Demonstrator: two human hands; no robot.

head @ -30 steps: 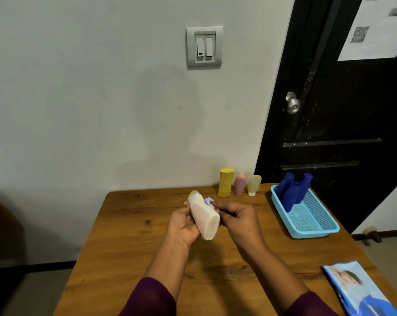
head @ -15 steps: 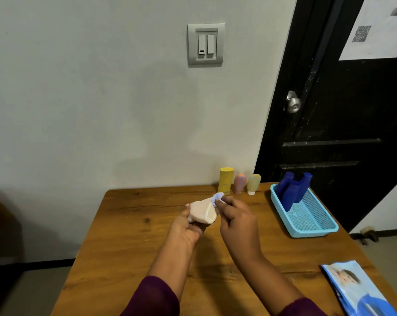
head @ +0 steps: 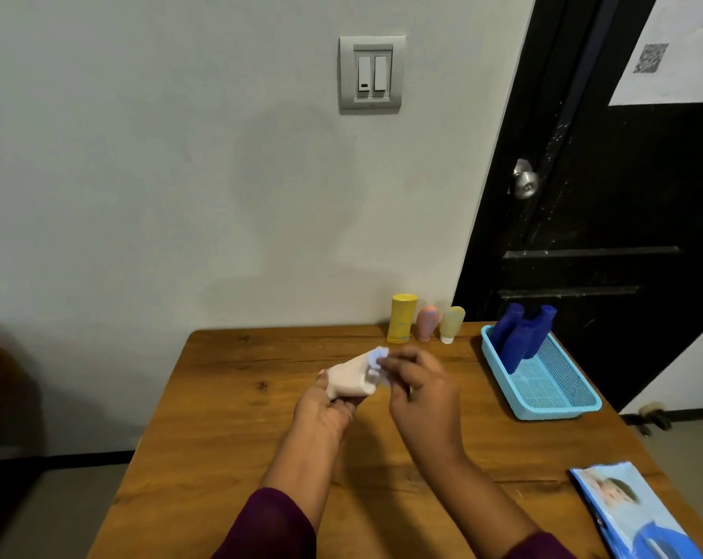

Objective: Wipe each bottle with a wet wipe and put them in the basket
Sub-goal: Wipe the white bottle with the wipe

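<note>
wiping in progress, head view: left hand grips the white bottle just above the bench, mid-front. vs a second ago it's tipped from near-upright to lying over sideways. the wipe, pinched in the right hand, has gone from its side to its far end. reads as finishing this one, basket next. blue bottles already stand in it. the row of three bottles waits by the wall. motion blur hides finger detail.

pale pink bottle | light blue mesh basket | dark blue bottles | yellow bottle
</note>
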